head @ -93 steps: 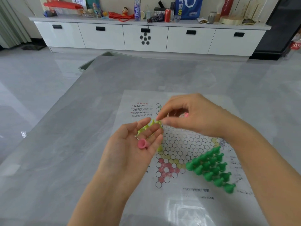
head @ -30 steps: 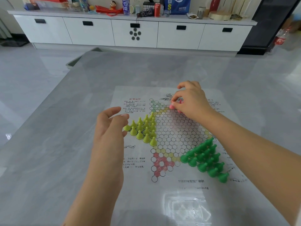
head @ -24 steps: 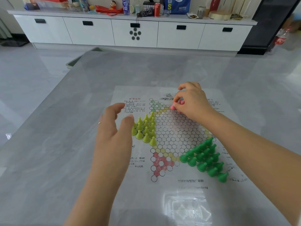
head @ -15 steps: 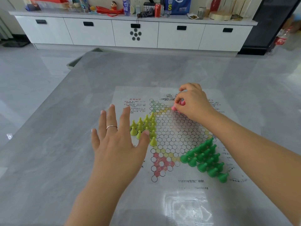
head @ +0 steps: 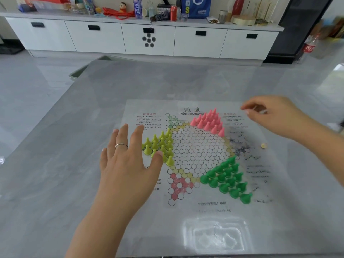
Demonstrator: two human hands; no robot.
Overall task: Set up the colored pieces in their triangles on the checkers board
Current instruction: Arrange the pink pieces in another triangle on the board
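Observation:
A paper checkers board (head: 197, 151) lies flat on the grey table. Pink pieces (head: 209, 121) fill its far right triangle, yellow-green pieces (head: 162, 146) fill the left triangle, and dark green pieces (head: 227, 179) fill the near right triangle. My left hand (head: 128, 161) hovers flat with spread fingers beside the yellow-green pieces and hides a few of them. My right hand (head: 273, 116) is off the board's far right corner, blurred, fingers loosely curled, holding nothing that I can see.
A small pale bit (head: 263, 145) lies on the sheet's right side. A clear plastic lid or box (head: 216, 237) sits at the near edge. A white cabinet (head: 149, 38) with bottles and cans stands beyond the table (head: 55, 164).
My right hand has let go of the pink piece and drawn away to the right, uncovering the full pink triangle. My left hand stays spread by the yellow-green pieces.

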